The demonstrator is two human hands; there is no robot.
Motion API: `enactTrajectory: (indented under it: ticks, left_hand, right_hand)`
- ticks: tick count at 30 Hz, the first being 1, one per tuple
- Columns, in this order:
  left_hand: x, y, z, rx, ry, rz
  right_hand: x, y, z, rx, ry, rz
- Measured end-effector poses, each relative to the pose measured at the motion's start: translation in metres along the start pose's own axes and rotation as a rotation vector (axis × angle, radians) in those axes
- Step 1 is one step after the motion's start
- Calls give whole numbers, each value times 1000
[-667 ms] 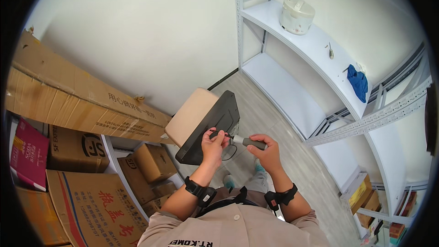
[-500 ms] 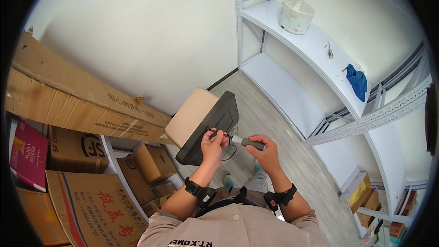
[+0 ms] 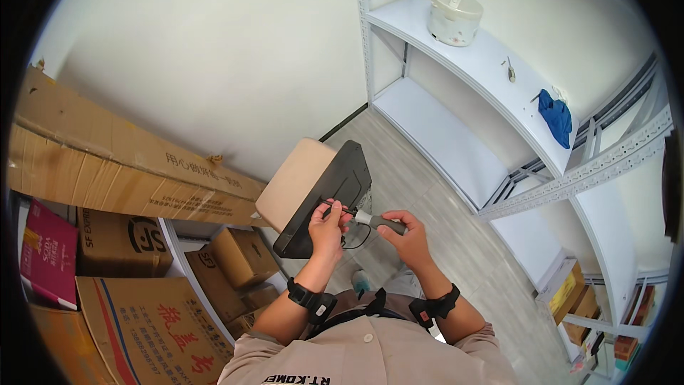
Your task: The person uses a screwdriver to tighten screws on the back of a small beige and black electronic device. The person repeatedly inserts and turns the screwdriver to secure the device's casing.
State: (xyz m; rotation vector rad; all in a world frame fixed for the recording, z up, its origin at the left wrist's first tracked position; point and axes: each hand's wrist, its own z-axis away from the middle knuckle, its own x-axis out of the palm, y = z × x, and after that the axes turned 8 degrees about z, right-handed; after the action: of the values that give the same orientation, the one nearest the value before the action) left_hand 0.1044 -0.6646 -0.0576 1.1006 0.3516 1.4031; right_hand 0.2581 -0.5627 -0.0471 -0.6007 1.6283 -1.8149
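**Two-handed pinch on a grey-handled tool, seen from my desk**

Starting at the fingertips: on my feed the left hand [image 3: 326, 231] has thumb and fingers pinched nearly together on a dark, thin part [image 3: 349, 210] at the front of the tool. The right hand [image 3: 405, 237] is wrapped around the back of the grey-handled tool [image 3: 385, 222], fingers curled in, thumb along the top. So the tool sits between both hands, at about waist height in front of the body.

My guess on handling: light, stiff, not fragile, easy enough in one hand. I'd grab it by the fat grey handle, since the narrow front end looks like it'd slip or twist (and it's skinny, so fingertips only). Fair warning, the left fingers cover most of that end, so I can't tell what the dark bit really is.

A black cable [image 3: 356, 248] loops just below the hands. Right behind them is a tan-and-black box [image 3: 299, 178], tilted; no clue whether the knuckles touch it. Farther out on the right, a white shelf [image 3: 399, 16] carries a rice cooker [image 3: 454, 20], a small screwdriver [image 3: 511, 73] and a blue cloth [image 3: 556, 120]. Cardboard cartons [image 3: 128, 164] fill the left side.
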Motion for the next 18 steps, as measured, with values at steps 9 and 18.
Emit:
enactTrajectory:
  ticks: [9, 18]
  left_hand:
    - [-8, -3, -5, 41, -8, 18]
    - [-8, 0, -8, 21, -62, 59]
  right_hand:
    - [1, -12, 4, 261, -182, -123]
    - [-1, 3, 0, -125, -129, 157]
